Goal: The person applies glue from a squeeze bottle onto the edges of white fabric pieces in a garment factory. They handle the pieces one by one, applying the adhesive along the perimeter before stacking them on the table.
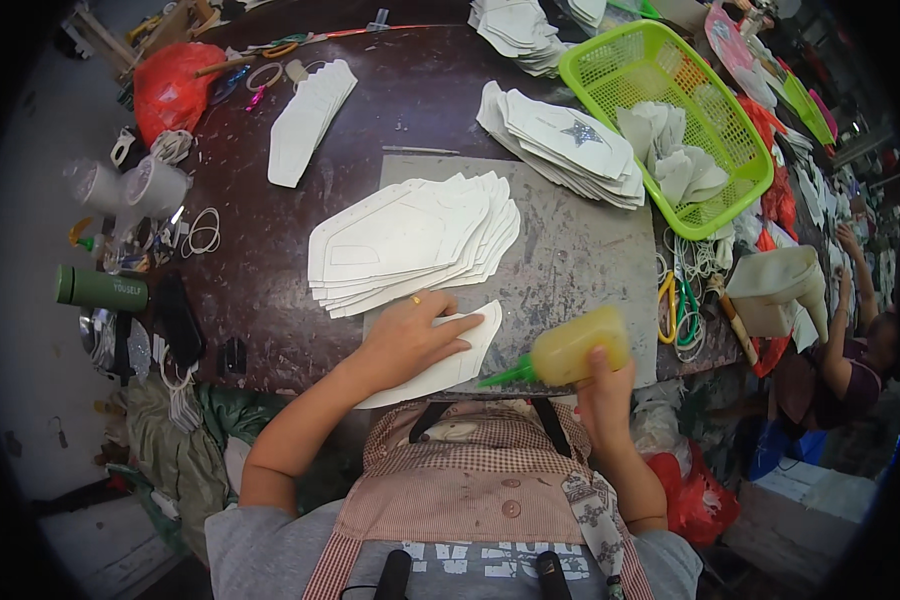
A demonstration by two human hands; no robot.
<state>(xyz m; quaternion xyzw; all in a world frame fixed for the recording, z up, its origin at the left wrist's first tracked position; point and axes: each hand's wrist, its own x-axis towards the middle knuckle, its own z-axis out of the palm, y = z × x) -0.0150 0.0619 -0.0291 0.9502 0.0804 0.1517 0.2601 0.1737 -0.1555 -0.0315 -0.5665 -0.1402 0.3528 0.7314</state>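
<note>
My left hand (412, 342) rests with fingers stretched out on a single white cut piece (438, 376) at the near edge of the table. My right hand (606, 396) is wrapped round a squeeze bottle (570, 350) of yellowish liquid. The bottle lies tilted in the air, its green nozzle pointing left, close to the right edge of that white piece. Just beyond my left hand, a fanned stack of white pieces (400, 236) lies partly on a grey board (576, 262). Pencil-like outlines show on its top piece.
Another fanned stack (568, 140), with a star on top, lies beside a green basket (660, 205) holding white pieces. A narrow stack (310, 125) is at the far left. Scissors (667, 300) and a white container (770, 290) are at right; a green flask (100, 288) is at left.
</note>
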